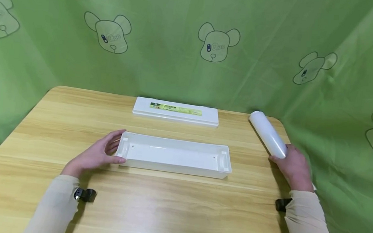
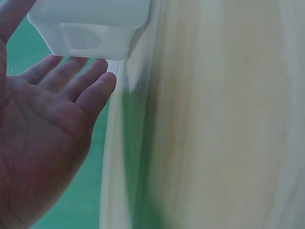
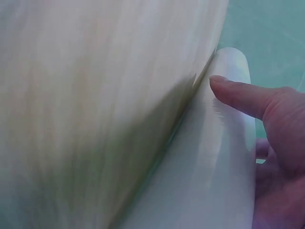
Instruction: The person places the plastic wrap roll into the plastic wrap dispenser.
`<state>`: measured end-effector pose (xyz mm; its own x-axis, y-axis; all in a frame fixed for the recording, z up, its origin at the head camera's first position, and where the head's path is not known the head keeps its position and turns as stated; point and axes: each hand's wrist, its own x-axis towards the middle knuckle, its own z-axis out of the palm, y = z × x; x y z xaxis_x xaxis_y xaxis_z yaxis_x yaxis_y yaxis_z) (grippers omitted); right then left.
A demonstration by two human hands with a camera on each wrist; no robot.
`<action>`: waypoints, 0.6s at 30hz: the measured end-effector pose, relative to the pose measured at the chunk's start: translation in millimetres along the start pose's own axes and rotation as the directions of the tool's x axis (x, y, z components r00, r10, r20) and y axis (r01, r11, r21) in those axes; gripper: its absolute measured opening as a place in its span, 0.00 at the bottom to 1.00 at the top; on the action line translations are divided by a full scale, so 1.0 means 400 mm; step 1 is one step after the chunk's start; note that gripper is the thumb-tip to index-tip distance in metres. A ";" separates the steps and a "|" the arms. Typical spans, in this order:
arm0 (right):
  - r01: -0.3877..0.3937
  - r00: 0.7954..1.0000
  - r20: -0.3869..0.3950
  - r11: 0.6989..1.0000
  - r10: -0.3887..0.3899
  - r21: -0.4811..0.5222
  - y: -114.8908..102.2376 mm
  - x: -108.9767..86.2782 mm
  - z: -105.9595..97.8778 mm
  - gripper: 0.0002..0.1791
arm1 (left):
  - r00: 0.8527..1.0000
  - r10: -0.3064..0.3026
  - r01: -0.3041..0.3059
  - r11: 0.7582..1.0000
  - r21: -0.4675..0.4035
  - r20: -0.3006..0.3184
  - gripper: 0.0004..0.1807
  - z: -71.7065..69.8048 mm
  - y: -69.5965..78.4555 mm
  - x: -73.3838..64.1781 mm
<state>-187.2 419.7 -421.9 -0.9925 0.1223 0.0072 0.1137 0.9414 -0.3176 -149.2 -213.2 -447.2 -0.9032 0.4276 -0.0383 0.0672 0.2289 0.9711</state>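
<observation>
Here, your left hand spans and holds the box by its left end; your right hand grips the roll, right on the surface, probably slick, best held mid-length.

curtain: green cloth hanging behind the tabletop and along its left and right sides, with soft folds
print: five round-eared animal heads in dark outline, spaced across the cloth, some with faint lettering
tabletop: pale yellow wood grain, streaks running sideways, far corners rounded
light: a whitish glare on the near part, paler patches on the cloth at left
</observation>
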 end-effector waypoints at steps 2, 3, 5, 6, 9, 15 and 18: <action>0.000 1.000 -0.003 1.000 0.000 0.002 -0.002 -0.004 -0.004 0.46 | 1.000 0.004 -0.004 1.000 -0.005 0.003 0.55 -0.001 0.000 0.002; 0.002 1.000 -0.006 1.000 -0.002 0.002 -0.002 -0.006 -0.007 0.46 | 1.000 0.003 -0.003 1.000 -0.008 0.004 0.55 -0.002 0.000 0.004; 0.000 1.000 -0.014 1.000 0.000 0.000 -0.004 -0.011 -0.014 0.46 | 1.000 0.002 -0.001 1.000 -0.010 0.012 0.56 -0.001 0.000 0.005; -0.003 1.000 -0.019 1.000 0.003 -0.005 -0.005 -0.013 -0.016 0.46 | 1.000 -0.001 0.001 1.000 -0.008 0.017 0.56 -0.001 0.000 0.005; 0.004 0.999 -0.038 1.000 -0.004 -0.004 -0.013 -0.014 -0.013 0.46 | 1.000 -0.011 0.011 1.000 -0.001 0.016 0.55 -0.006 0.001 0.000; 0.033 0.998 -0.048 0.999 -0.033 0.016 -0.030 -0.011 0.000 0.45 | 1.000 -0.019 0.019 1.000 -0.009 0.013 0.55 -0.015 -0.001 -0.008; 0.040 0.998 -0.051 0.999 -0.040 0.003 -0.026 -0.017 -0.006 0.45 | 0.999 -0.023 0.024 1.000 -0.019 0.029 0.56 -0.010 -0.003 -0.001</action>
<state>-181.3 410.0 -416.3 -0.9926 0.1003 0.0682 0.0734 0.9445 -0.3203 -150.4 -217.3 -447.4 -0.8916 0.4477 -0.0678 0.0375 0.2223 0.9743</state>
